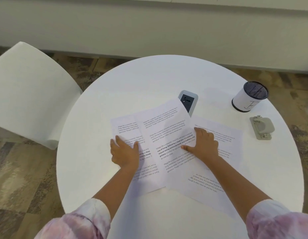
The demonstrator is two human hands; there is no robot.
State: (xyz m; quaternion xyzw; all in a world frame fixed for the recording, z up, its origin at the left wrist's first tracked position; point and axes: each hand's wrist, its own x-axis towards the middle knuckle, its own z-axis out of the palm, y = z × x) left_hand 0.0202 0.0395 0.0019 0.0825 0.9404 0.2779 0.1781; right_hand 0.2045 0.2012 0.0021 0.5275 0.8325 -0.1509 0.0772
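Head view: we read "Village life is a peaceful, close-knit" on three overlapping white printed paper sheets (224, 135) lying mid-way across the round white table (149, 80). The top sheet (165, 135) partly covers a grey dark-screened device (188, 100). A white mesh-lined cup (248, 99) and a grey hole punch (261, 127) stand to the right. The top sheet's long axis tilts away rightward. Our left hand (124, 153) and right hand (204, 145) press flat on the sheets, fingers straight.

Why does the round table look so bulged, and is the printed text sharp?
Head view: the wide-angle lens bulges the round table; soft, even light leaves only faint shadows by the left hand and right hand; bold lines on the middle printed sheet read clearly; the sleeves blur.
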